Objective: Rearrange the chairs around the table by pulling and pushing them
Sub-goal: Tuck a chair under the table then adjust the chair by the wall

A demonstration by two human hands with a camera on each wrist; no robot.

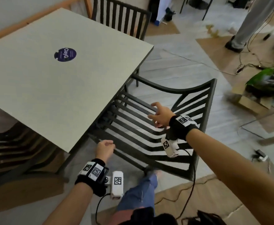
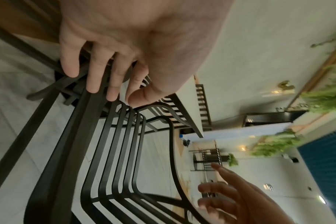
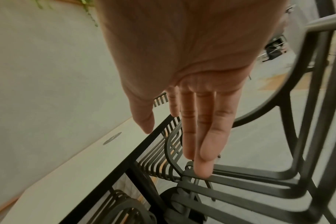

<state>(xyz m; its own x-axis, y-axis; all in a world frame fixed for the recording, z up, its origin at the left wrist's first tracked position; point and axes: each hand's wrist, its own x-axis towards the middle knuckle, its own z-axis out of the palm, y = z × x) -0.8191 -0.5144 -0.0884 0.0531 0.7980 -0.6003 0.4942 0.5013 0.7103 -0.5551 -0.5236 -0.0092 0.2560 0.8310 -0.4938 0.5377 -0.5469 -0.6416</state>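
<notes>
A dark metal slatted chair (image 1: 175, 90) stands at the right side of the pale table (image 1: 68, 78), with the front of its seat tucked under the tabletop. My left hand (image 1: 104, 147) is by the chair's near side rail (image 2: 75, 136) with loosely curled fingers (image 2: 109, 72); they overlap the rail and clasp nothing that I can see. My right hand (image 1: 160, 116) hovers over the seat slats with its fingers spread and straight (image 3: 194, 121). One fingertip lies close to a slat (image 3: 240, 178). The frames are blurred by motion.
A second dark chair (image 1: 124, 17) stands at the table's far side, and a third (image 1: 11, 143) is tucked in at the left. A standing person's legs (image 1: 246, 26), floor cables (image 1: 246, 62) and a cardboard box (image 1: 253, 101) lie to the right. My own leg (image 1: 141, 192) is just behind the chair.
</notes>
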